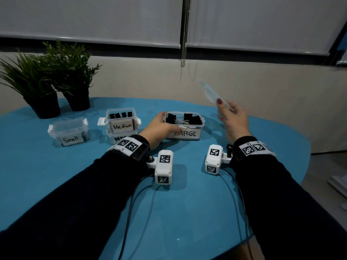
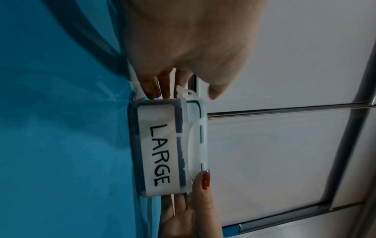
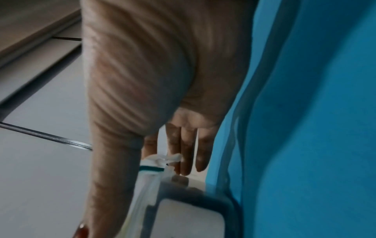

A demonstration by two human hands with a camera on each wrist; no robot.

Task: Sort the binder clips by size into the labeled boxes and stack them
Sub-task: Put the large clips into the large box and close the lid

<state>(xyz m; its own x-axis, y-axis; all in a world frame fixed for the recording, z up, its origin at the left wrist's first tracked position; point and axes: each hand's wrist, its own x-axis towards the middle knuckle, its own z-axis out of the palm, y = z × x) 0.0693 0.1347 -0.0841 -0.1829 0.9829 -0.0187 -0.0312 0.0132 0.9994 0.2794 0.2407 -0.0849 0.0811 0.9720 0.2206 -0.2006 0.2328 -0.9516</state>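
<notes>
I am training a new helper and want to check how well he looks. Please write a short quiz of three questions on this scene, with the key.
1. Multiple choice: the left hand holds the box labelled: A) Small, B) Medium, C) Large.
2. True or false: the Small box stands on top of another box.
3. Fill in: behind the boxes stand ___ potted plants.

Key: 1) C, the Large box. 2) False, it stands alone on the table. 3) Two.
</notes>
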